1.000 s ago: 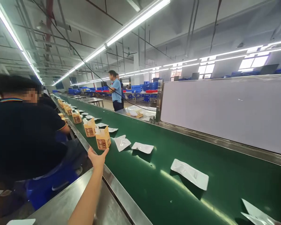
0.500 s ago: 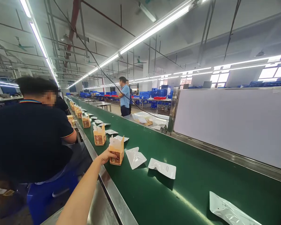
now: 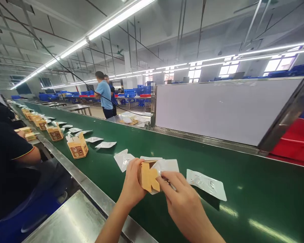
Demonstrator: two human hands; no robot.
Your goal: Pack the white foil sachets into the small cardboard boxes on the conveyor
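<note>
The cardboard box [image 3: 147, 176] sits at lower middle of the frame, now held in both hands, where earlier one hand merely touched it on the green belt [image 3: 243, 202]. Our left hand [image 3: 133, 180] wraps closely round its side; our right hand [image 3: 182, 199] pinches a white foil pouch [image 3: 167, 165] against it, just left of a flat pouch [image 3: 206, 184] lying on the belt.

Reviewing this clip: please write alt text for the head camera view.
The left hand grips an open tan cardboard box while the right hand holds a white foil pouch against it, above a green conveyor belt. More boxes and pouches lie along the belt, beside a seated co-worker.
</note>
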